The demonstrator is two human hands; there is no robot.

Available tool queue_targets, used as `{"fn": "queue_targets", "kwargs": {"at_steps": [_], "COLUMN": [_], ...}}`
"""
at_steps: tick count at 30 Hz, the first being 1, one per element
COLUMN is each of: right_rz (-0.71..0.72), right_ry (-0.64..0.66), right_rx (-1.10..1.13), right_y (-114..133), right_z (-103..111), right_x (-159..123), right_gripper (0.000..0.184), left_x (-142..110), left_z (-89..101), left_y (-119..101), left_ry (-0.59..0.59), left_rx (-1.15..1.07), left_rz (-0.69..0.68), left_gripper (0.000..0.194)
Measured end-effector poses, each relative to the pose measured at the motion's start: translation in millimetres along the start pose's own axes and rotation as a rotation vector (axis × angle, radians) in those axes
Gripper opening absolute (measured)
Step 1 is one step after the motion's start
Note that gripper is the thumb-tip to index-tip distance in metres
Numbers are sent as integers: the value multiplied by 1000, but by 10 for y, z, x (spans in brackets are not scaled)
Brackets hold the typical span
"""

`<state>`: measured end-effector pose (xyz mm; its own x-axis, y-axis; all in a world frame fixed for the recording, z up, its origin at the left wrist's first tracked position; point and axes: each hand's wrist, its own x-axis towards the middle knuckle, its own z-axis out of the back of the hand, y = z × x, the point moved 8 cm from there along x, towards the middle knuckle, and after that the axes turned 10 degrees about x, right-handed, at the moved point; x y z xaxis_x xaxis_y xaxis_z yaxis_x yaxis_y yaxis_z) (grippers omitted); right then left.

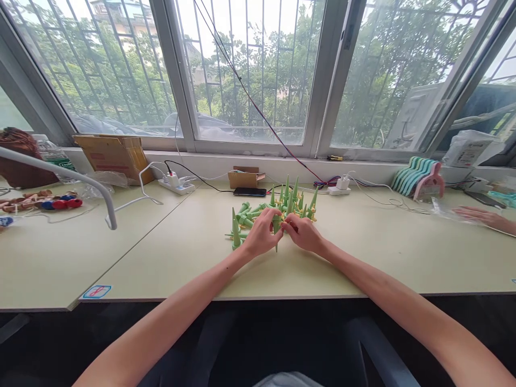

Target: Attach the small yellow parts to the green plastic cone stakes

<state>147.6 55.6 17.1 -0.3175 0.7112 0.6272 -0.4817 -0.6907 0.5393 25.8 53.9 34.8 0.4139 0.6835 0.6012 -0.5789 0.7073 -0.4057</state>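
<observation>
My left hand is closed around a green cone-shaped spike, its thin tip directed down at the tabletop. My right hand meets it from the right, fingers pinched together by the spike's side. Whatever lies between those right fingertips is too small and covered to make out. Just beyond both hands is a cluster of similar green spikes, several upright with small yellow parts at their bases. Other green pieces lie on their sides to the left, and one spike stands nearest my left wrist.
A black phone lies before a small cardboard box. Power strips and cables run along the window side. Teal and pink hangers stand right, near another person's hand. A white curved bar crosses the left.
</observation>
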Motion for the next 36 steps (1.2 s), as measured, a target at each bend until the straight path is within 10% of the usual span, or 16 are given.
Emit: {"fn": "queue_targets", "kwargs": {"at_steps": [36], "right_rz": [40], "right_ry": [11], "right_rx": [-57], "right_y": [11], "right_z": [20], "right_x": [9], "right_gripper": [44], "left_x": [-11], "left_z": [-1], "left_y": [-30], "left_ry": [3], "left_rx": [-21], "left_rz": [-14], "left_gripper": [23]}}
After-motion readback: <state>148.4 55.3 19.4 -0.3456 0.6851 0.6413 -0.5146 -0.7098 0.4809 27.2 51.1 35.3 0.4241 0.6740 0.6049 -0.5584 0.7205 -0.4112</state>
